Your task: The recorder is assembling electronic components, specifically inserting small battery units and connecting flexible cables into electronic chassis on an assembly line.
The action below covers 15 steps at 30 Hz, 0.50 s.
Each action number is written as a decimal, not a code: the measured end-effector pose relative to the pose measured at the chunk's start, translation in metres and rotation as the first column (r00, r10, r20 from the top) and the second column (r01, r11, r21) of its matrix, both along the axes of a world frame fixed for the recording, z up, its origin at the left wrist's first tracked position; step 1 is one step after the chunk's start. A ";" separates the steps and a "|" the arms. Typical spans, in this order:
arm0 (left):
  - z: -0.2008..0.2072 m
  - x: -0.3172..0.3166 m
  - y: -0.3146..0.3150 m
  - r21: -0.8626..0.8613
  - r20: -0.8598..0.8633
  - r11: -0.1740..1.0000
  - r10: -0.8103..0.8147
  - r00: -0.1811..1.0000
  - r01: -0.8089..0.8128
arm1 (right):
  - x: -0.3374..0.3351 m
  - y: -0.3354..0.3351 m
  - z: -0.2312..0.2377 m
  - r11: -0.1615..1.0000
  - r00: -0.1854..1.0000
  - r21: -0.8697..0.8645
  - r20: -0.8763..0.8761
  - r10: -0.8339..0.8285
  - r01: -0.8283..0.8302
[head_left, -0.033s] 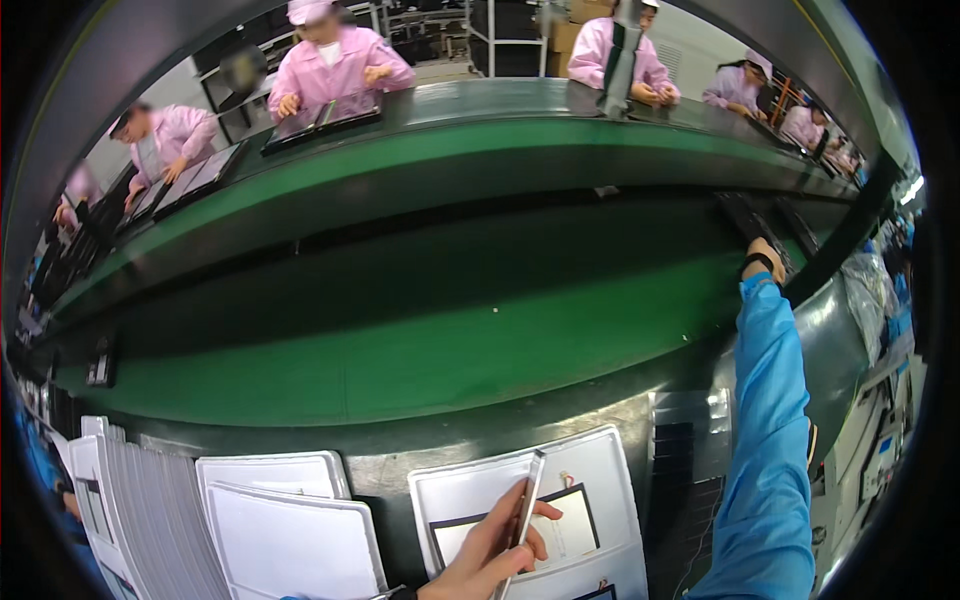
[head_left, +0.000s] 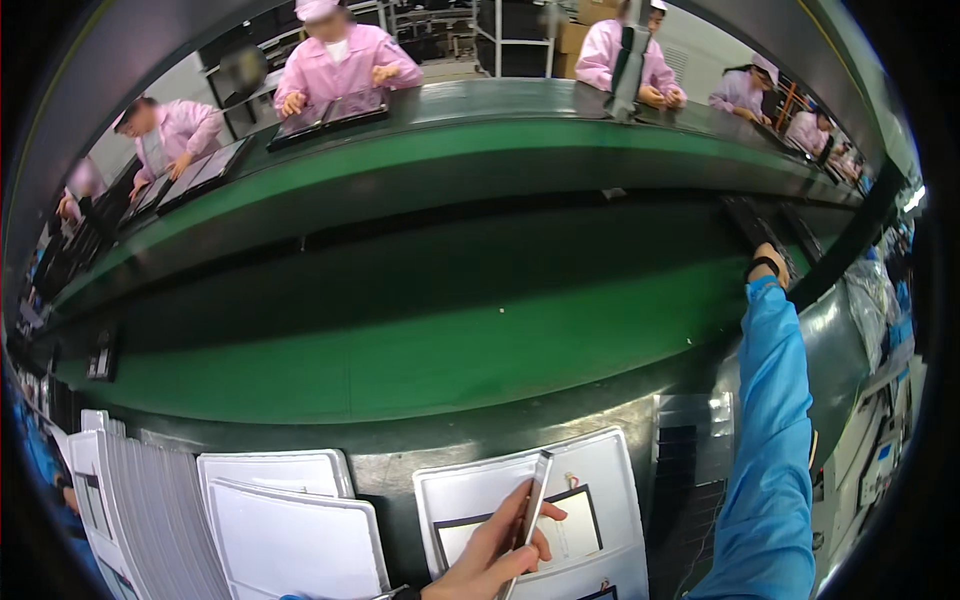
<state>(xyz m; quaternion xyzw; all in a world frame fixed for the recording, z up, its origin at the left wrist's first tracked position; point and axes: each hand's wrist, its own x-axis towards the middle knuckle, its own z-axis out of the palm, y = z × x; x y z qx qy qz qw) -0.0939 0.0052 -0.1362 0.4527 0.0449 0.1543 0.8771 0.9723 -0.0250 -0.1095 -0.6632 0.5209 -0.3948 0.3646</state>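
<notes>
My left hand (head_left: 490,562) grips a thin flat panel (head_left: 538,492) with a silver edge, tilted up almost edge-on, fingers and thumb closed on its sides. Beneath it lies a white moulded tray (head_left: 600,462) that holds a pale rectangular screen panel (head_left: 574,528) with a dark border and a small cable. Stretched out to the far right, my right hand (head_left: 770,260) is at the near end of a long black flat part (head_left: 744,218) on the green belt. Its fingers are hidden, so their grip does not show.
The green conveyor belt (head_left: 420,370) crosses in front of me. White trays (head_left: 290,535) lie to the left, beside a tall row of stacked trays (head_left: 160,500). Dark strips (head_left: 676,450) lie right of the open tray. Across the line, several people in pink (head_left: 345,65) handle black panels.
The view has shifted very slightly. Both hands keep their places, the left still on the thin panel and the right still at the black flat part.
</notes>
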 end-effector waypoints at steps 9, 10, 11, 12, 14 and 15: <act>0.030 0.034 -0.006 -0.006 -0.095 0.988 0.153 0.984 -0.154 | -0.052 -0.003 -0.044 0.912 0.928 0.197 0.173 0.330 -0.361; 0.029 0.036 -0.007 0.000 -0.089 0.988 0.153 0.984 -0.154 | -0.066 -0.003 -0.026 0.891 0.905 0.209 0.240 0.353 -0.403; 0.023 0.046 -0.002 -0.009 -0.131 0.985 0.167 0.977 -0.170 | -0.086 0.038 -0.071 0.867 0.884 0.217 0.255 0.393 -0.448; 0.024 0.051 -0.002 0.004 -0.165 0.983 0.182 0.969 -0.183 | -0.129 0.065 -0.092 0.572 0.664 0.337 0.395 0.635 -0.747; 0.027 0.052 -0.001 0.099 -0.262 0.985 0.163 0.951 -0.142 | -0.180 0.062 -0.057 0.179 0.374 0.358 0.605 0.703 -0.916; 0.025 0.052 0.000 0.102 -0.244 0.987 0.146 0.959 -0.124 | -0.201 0.056 -0.039 0.135 0.333 0.345 0.617 0.713 -0.929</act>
